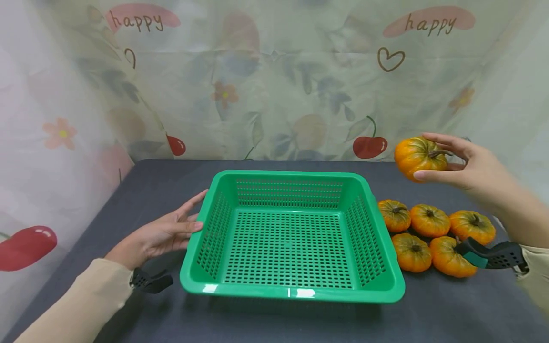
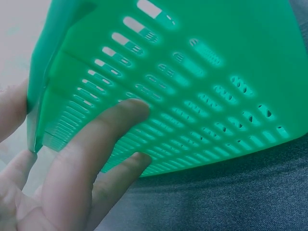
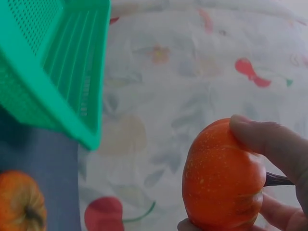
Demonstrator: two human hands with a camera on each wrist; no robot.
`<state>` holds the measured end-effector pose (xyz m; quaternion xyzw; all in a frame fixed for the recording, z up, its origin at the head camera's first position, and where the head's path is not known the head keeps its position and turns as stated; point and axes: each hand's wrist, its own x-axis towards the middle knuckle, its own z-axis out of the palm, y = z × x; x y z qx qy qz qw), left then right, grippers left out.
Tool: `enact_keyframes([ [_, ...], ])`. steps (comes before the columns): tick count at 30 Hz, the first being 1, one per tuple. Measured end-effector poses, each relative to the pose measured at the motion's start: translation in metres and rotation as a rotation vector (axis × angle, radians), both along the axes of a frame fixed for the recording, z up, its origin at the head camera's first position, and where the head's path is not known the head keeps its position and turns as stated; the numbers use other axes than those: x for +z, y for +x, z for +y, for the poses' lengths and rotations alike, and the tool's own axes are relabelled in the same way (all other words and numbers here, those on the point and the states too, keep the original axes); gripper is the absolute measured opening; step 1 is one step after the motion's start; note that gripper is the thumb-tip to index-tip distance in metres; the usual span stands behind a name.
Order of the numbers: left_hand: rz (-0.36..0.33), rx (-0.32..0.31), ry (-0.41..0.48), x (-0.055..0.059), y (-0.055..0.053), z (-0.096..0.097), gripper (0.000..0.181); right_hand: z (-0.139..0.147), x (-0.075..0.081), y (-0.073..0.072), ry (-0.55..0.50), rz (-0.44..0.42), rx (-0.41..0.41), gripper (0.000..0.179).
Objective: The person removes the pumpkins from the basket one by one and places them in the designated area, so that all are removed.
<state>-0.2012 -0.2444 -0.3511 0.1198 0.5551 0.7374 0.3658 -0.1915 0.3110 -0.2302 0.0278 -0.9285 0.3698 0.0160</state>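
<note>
A green plastic basket point(image 1: 289, 295) with slotted walls and a perforated bottom is in the middle of the head view, nothing inside it. My left hand point(image 1: 165, 233) grips its left rim, thumb over the edge and fingers against the outer wall point(image 2: 202, 96). To the right, above the table, my right hand point(image 1: 476, 162) holds a small orange pumpkin point(image 1: 418, 159) between thumb and fingers. In the right wrist view the held pumpkin point(image 3: 221, 178) shows its dark stem pointing toward the palm. It is apart from the basket, beyond its right rim.
Several more small pumpkins point(image 1: 430, 220) sit in two rows on the dark tabletop point(image 1: 171, 190), close beside the basket's right side. A patterned curtain point(image 1: 274, 85) hangs behind the table and at both sides. Each wrist wears a dark strap.
</note>
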Motion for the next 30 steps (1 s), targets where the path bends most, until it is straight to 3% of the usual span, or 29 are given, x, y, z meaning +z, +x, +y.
enact_keyframes([
  [10, 0.000, -0.003, 0.009, 0.001, 0.001, 0.001, 0.087, 0.051, -0.039, 0.019, 0.007, 0.096, -0.129, 0.075],
  [18, 0.011, -0.010, 0.012, 0.001, 0.001, 0.001, 0.086, 0.082, -0.077, 0.036, -0.060, 0.052, -0.242, 0.080],
  [26, 0.011, 0.002, -0.001, 0.001, 0.002, 0.001, 0.087, 0.106, -0.107, 0.055, 0.015, 0.119, -0.352, 0.083],
  [30, 0.009, 0.002, 0.000, 0.001, 0.002, 0.001, 0.087, 0.127, -0.126, 0.057, 0.026, 0.073, -0.419, 0.084],
])
